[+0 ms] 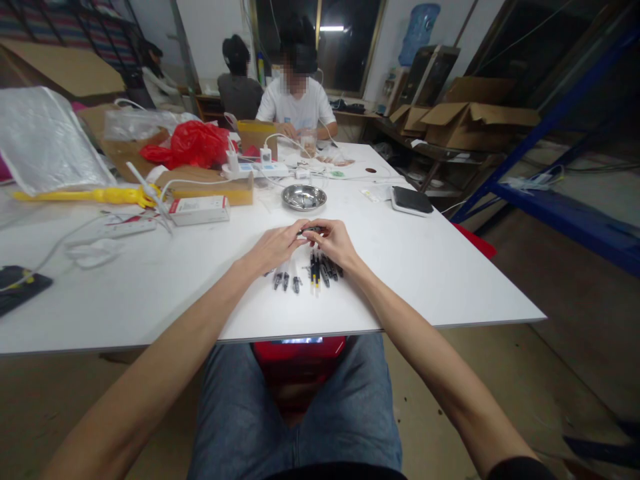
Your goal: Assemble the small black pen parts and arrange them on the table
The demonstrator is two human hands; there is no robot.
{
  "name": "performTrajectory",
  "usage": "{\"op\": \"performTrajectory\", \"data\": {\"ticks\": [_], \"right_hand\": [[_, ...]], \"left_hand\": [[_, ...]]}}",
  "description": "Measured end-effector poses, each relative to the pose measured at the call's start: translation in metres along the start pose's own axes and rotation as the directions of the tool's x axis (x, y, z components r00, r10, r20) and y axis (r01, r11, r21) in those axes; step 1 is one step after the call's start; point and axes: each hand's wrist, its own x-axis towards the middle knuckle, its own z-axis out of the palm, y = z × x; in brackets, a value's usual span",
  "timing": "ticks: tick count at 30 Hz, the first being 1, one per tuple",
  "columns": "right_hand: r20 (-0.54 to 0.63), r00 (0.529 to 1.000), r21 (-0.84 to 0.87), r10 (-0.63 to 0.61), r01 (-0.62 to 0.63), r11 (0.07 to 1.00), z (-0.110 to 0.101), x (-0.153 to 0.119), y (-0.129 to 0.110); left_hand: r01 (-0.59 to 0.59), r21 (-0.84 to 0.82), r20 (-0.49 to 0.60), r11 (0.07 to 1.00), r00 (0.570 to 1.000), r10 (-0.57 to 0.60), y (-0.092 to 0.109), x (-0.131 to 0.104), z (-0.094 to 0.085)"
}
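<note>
My left hand (279, 244) and my right hand (338, 241) meet over the white table, both closed with fingertips around a dark pen (314, 229). Fingers cover much of it, so which pen parts are joined is hidden. Beneath the left hand lie several clear pen barrels with dark tips (285, 281). Black ink refills with yellow bands (315, 272) are below the right hand, and several dark pen parts (326, 273) lie beside them, partly under that hand. Just beyond my hands is a shiny round metal dish (304, 197) with something small in it.
The white table (430, 287) ends close to my lap. On the left are a white-and-red box (200, 210), a power strip (257, 168), cables and a red plastic bag (193, 143). A black-topped device (411, 201) lies at right. Across the table sits a person in a white shirt (297, 103).
</note>
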Motion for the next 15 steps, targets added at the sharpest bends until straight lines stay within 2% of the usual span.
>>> {"op": "performTrajectory", "data": {"ticks": [4, 6, 10, 12, 15], "right_hand": [[-0.047, 0.999, -0.245, 0.0, -0.011, 0.97, -0.0002, -0.0034, -0.0049], [-0.032, 0.999, -0.28, 0.029, -0.037, 0.959, -0.0011, -0.0033, -0.0069], [-0.013, 1.0, -0.062, -0.01, 0.009, 0.998, -0.0045, -0.0005, -0.0065], [-0.002, 1.0, 0.031, 0.015, -0.015, 0.999, -0.0062, 0.0005, -0.0044], [-0.02, 0.998, -0.026, 0.061, -0.061, 0.998, -0.0077, 0.0005, -0.0008]], "left_hand": [[0.012, 0.069, -0.024, 0.998, 1.0, -0.01, 0.0039, 0.0005, 0.0022], [0.023, 0.102, -0.028, 0.995, 0.999, -0.02, 0.0044, 0.0015, 0.0013], [0.072, 0.115, -0.083, 0.991, 0.995, -0.062, 0.0029, 0.0024, -0.0042], [0.076, 0.107, -0.092, 0.991, 0.994, -0.066, 0.0028, 0.0011, -0.0065], [0.047, 0.125, -0.083, 0.991, 0.996, -0.037, 0.0048, -0.0015, -0.0069]]}}
